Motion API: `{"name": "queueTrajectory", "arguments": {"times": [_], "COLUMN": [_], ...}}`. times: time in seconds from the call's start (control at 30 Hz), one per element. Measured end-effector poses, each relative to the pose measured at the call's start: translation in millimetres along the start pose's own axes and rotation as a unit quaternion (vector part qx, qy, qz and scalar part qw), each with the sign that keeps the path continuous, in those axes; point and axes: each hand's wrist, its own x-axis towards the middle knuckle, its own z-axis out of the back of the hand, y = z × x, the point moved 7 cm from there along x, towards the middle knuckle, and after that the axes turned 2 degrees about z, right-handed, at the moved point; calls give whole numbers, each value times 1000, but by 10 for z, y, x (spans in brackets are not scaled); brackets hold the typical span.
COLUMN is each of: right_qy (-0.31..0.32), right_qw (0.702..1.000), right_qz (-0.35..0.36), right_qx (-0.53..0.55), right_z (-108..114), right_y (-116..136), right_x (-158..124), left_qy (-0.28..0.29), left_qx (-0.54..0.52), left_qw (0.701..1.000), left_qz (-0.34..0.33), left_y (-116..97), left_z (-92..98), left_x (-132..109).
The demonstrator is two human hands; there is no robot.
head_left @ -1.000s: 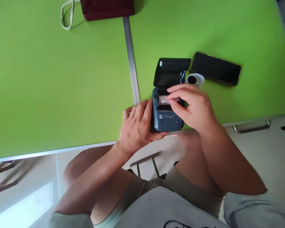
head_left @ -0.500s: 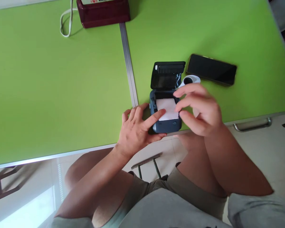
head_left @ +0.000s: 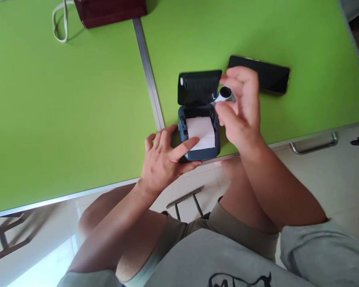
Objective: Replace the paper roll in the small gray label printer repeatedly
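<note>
A small dark blue label printer (head_left: 200, 155) rests at the table's front edge, its black lid (head_left: 197, 88) raised. White paper (head_left: 202, 129) lies in the compartment. My left hand (head_left: 164, 157) steadies the printer from the left, one finger pressed onto the paper and the thumb along the front. At the lid's upper right corner are the fingertips of my right hand (head_left: 242, 107), touching its edge, with thumb and fingers apart. Behind that hand a white roll with a dark core (head_left: 225, 93) is partly hidden.
Behind the right hand lies a black phone (head_left: 273, 77). A dark red box (head_left: 113, 12) with a white cord (head_left: 66, 24) stands at the far left of the green table (head_left: 62, 119). A metal strip (head_left: 149, 75) crosses the tabletop, and a metal handle (head_left: 314, 149) sits below its front edge.
My right hand has moved from beside the paper compartment to the lid's upper right corner. The lid has swung up somewhat. My left hand stays on the printer while the view has shifted.
</note>
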Motion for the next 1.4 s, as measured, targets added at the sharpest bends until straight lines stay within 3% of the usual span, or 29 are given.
{"name": "queueTrajectory", "arguments": {"times": [0.1,0.17,0.27,0.43,0.67,0.93,1.17,1.4], "right_qy": [-118,-132,-97,23,112,87,83,67], "right_qw": [978,965,971,995,992,993,993,995], "right_qz": [11,26,10,-24,-30,39,31,12], "right_qx": [174,224,219,91,40,72,83,70], "right_z": [117,116,74,-4,-31,-62,-63,-45], "right_y": [11,2,-43,-43,-64,-6,-77,-58], "right_x": [-12,-30,-57,-79,-44,-75,-81,-101], "left_qy": [-16,-24,-27,-28,-16,-21,-1,-23], "left_qx": [-2,-6,-6,3,10,3,-9,-1], "left_qw": [1000,1000,1000,1000,1000,1000,999,999], "left_qz": [-9,-12,-11,-5,9,22,50,46], "left_y": [-2,-2,-3,-5,-3,38,21,4], "left_z": [-1,0,2,9,-1,-24,7,-9], "left_x": [-8,-10,-8,7,31,37,57,47]}}
